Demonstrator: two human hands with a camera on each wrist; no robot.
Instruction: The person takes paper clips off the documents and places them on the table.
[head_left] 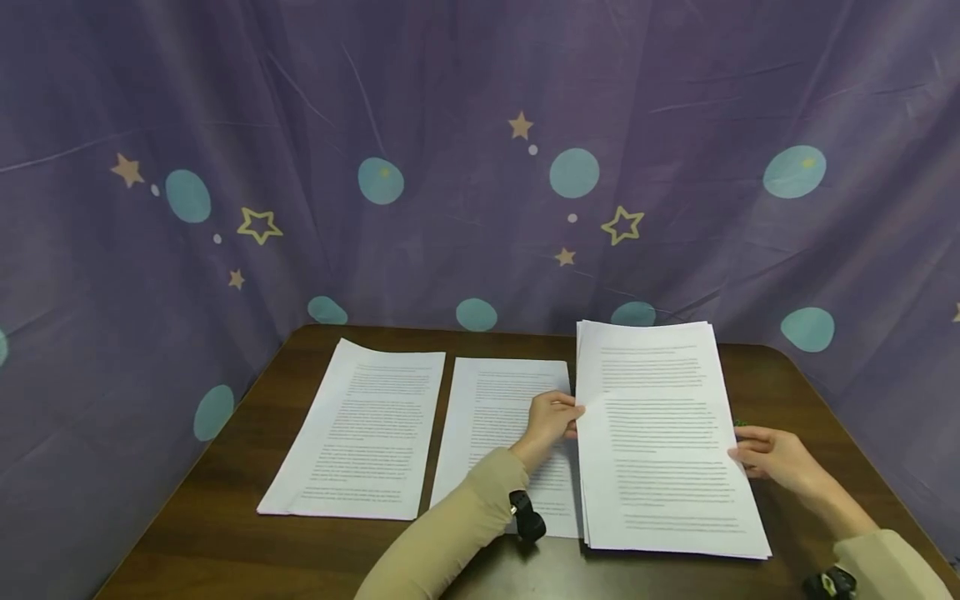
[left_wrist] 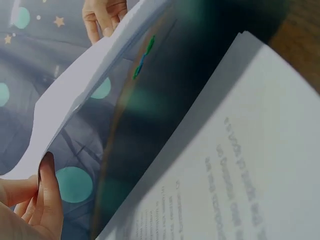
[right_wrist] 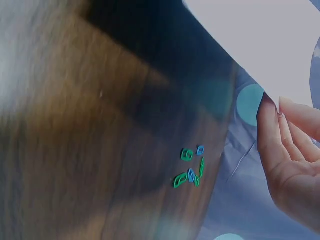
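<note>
Both hands hold a stack of printed paper sheets (head_left: 667, 433) above the right part of the table. My left hand (head_left: 549, 421) pinches its left edge, thumb on the front face and fingers behind. At the opposite edge, my right hand (head_left: 776, 457) pinches the sheets the same way. The left wrist view shows the stack (left_wrist: 75, 95) edge-on and lifted off the tabletop, gripped by the left hand (left_wrist: 35, 205). Under the left forearm lies a middle paper stack (head_left: 502, 417), partly covered. In the right wrist view the right hand (right_wrist: 295, 155) grips the paper's edge.
Another printed stack (head_left: 360, 433) lies at the left of the brown table (head_left: 202, 500). Several green and blue paper clips (right_wrist: 186, 154) lie on the table's right side, mostly hidden behind the held sheets in the head view. A purple patterned curtain (head_left: 450, 250) hangs behind the table.
</note>
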